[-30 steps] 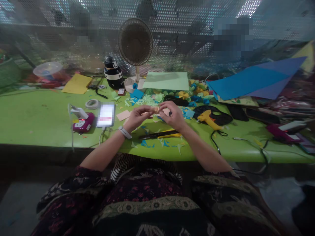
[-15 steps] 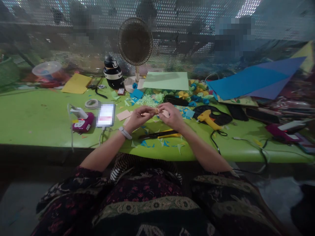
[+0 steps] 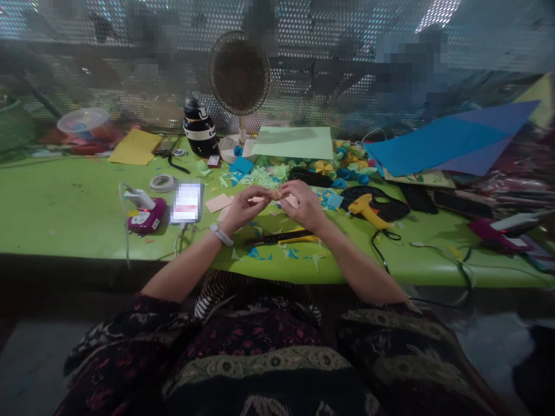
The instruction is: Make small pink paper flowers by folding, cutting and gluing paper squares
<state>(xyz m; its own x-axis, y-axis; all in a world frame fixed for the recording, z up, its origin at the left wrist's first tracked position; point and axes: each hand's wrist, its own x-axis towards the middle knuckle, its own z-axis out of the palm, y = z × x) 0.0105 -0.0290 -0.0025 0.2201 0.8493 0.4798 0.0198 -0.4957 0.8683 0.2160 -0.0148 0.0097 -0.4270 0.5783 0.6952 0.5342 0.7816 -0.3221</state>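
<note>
Over the middle of the green table [image 3: 87, 231], my left hand [image 3: 249, 207] and my right hand [image 3: 301, 202] meet at the fingertips. Both are closed on a small peach paper piece [image 3: 275, 195], mostly covered by the fingers; its exact shape is too small to make out. Flat peach paper squares [image 3: 218, 203] lie left of my left hand, and more peach paper shows behind the fingers. Just below my hands rests a dark, long-bladed tool with a yellow part [image 3: 281, 237], possibly scissors or a cutter, among blue and pale green paper scraps [image 3: 295, 253].
A yellow glue gun [image 3: 368, 211] lies on a black pad to the right, its cord trailing forward. Leftward are a phone [image 3: 186, 202], a tape roll [image 3: 162, 183] and a purple power socket [image 3: 147, 218]. Behind stand a bottle [image 3: 199, 130], a fan [image 3: 239, 72] and folded paper pieces [image 3: 347, 173].
Almost nothing differs. My fingertips have shifted very slightly around the small peach paper piece; the things on the table stay where they were.
</note>
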